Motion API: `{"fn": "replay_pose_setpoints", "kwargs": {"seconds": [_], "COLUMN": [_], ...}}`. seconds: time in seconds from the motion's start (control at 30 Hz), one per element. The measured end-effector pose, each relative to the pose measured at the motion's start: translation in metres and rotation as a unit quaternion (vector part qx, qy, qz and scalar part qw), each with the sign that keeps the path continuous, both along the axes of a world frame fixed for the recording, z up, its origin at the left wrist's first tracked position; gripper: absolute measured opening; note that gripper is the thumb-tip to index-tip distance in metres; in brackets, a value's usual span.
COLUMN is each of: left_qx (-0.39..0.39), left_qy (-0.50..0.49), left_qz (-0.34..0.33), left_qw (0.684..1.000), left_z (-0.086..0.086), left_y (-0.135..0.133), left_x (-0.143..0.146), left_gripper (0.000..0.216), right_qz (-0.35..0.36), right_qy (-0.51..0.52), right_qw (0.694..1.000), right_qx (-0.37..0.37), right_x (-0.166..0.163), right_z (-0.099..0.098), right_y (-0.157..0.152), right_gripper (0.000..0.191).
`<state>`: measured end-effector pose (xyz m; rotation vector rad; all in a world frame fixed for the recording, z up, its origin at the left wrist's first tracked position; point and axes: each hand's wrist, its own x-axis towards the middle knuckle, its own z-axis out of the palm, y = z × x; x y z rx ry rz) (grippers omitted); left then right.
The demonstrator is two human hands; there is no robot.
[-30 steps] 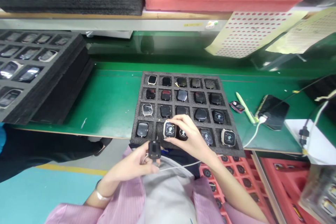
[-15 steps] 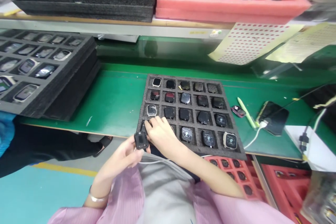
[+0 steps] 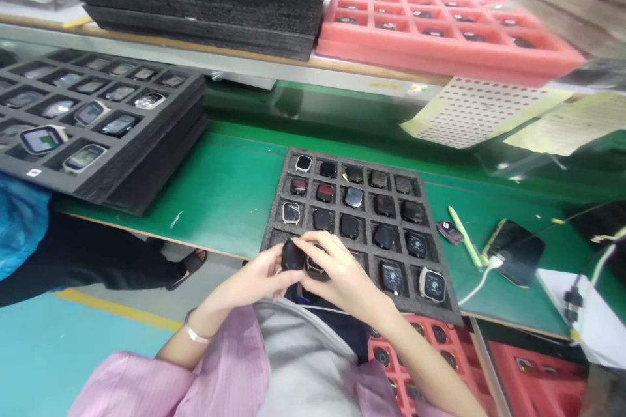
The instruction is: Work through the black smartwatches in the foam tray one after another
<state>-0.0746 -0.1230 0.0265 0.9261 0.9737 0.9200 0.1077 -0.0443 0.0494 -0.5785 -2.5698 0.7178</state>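
Observation:
Held in front of my body is a black smartwatch [image 3: 292, 255], with its dark glossy face turned up. My left hand [image 3: 261, 279] grips it from the left, fingers and thumb closed around its edge. From the other side, my right hand [image 3: 340, 272] has its fingertips and thumb on the same watch. Both hands are over the front left corner of a dark grey foam tray [image 3: 450, 310] divided into square cells. Watches sit in its cells, among them a pale-framed one [image 3: 433, 285] at the front right. My right hand hides part of the front row.
Stacked foam trays [image 3: 161, 150] of watches stand at left, beside another person's leg [image 3: 112, 254]. A green pen [image 3: 464, 238], a phone [image 3: 516, 251] and a white cable [image 3: 476, 285] lie right. Overhead, a shelf holds a red foam tray [image 3: 440, 62]. Red trays [image 3: 430, 355] sit below.
My right hand has left the tray's front left cell and joined my left hand at the watch. My left hand has shifted right and the watch has been turned. The camera view has tilted up.

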Motion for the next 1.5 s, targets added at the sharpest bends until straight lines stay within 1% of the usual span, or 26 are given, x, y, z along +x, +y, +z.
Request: {"fn": "replay_pose_setpoints", "kwargs": {"seconds": [0.1,0.2,0.3,0.37,0.47,0.67,0.83,0.9,1.03,1.27,1.5], "left_qx": [0.004,0.005,0.005,0.002,-0.004,-0.008,-0.004,0.005,0.013,0.009,0.011], "left_qy": [0.030,0.043,0.036,0.035,0.030,0.022,0.008,0.001,0.007,0.008,0.021], "left_qz": [0.035,0.065,0.080,0.083,0.073,0.067,0.090,0.097,0.099,0.095,0.098], "left_qw": [0.999,0.997,0.996,0.996,0.997,0.997,0.996,0.995,0.995,0.995,0.995], "left_z": [0.000,-0.004,-0.009,-0.011,-0.011,-0.009,-0.013,-0.015,-0.019,-0.019,-0.018], "left_y": [0.006,0.009,0.011,0.011,0.011,0.009,0.005,0.004,0.001,0.000,0.001], "left_x": [0.008,0.013,0.016,0.017,0.015,0.012,0.013,0.014,0.015,0.013,0.015], "left_gripper": [0.040,0.035,0.032,0.033,0.033,0.033,0.031,0.032,0.032,0.029,0.033], "right_qz": [0.005,0.033,0.053,0.055,0.051,0.037,0.032,0.034,0.031,0.025,0.023], "right_qy": [-0.025,-0.057,-0.089,-0.097,-0.091,-0.051,-0.025,-0.025,-0.017,-0.005,0.000], "right_qw": [0.999,0.996,0.991,0.990,0.992,0.998,0.998,0.997,0.997,0.996,0.996], "right_qx": [0.024,0.055,0.086,0.088,0.067,-0.006,-0.049,-0.061,-0.066,-0.080,-0.084], "right_x": [-0.001,0.000,0.001,0.000,0.000,-0.001,-0.001,-0.001,0.000,-0.002,-0.004], "right_z": [0.001,0.004,0.008,0.008,0.003,-0.010,-0.014,-0.016,-0.019,-0.020,-0.019], "right_y": [0.000,0.004,0.007,0.008,0.008,0.003,0.002,0.001,0.000,-0.001,-0.001], "right_gripper": [0.038,0.036,0.035,0.035,0.037,0.040,0.040,0.043,0.047,0.044,0.043]}}
